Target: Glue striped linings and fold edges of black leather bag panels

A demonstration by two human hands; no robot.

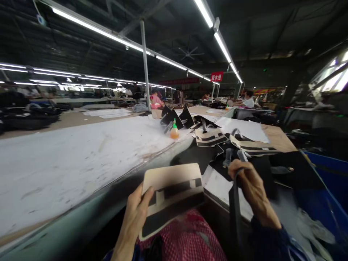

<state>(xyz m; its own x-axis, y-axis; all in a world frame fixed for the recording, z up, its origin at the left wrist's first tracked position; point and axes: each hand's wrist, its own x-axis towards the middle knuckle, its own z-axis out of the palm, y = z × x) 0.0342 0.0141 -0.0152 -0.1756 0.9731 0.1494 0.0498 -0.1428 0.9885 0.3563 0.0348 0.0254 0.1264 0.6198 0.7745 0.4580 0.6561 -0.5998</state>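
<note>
My left hand (137, 206) grips the left edge of a beige panel (171, 177) with rounded corners and black strips across it, thumb on the near face. The panel is tilted above a red checked cloth (190, 235) on my lap. To the right, my right hand (251, 188) is closed around the upper end of a black strap (235, 206), which hangs down and blurs toward the bottom. Just beyond that hand lie black bag pieces (252, 168) with clear plastic wrapping (239, 155) on some parts. Similar beige-and-black panels (209, 137) rest among them.
A squeeze bottle (174, 133) with orange liquid and a green tip stands near the edge of the white-covered table (81, 156). Blue bin sides (328, 170) are at the right. A metal post (145, 65) rises behind the table; people work farther back.
</note>
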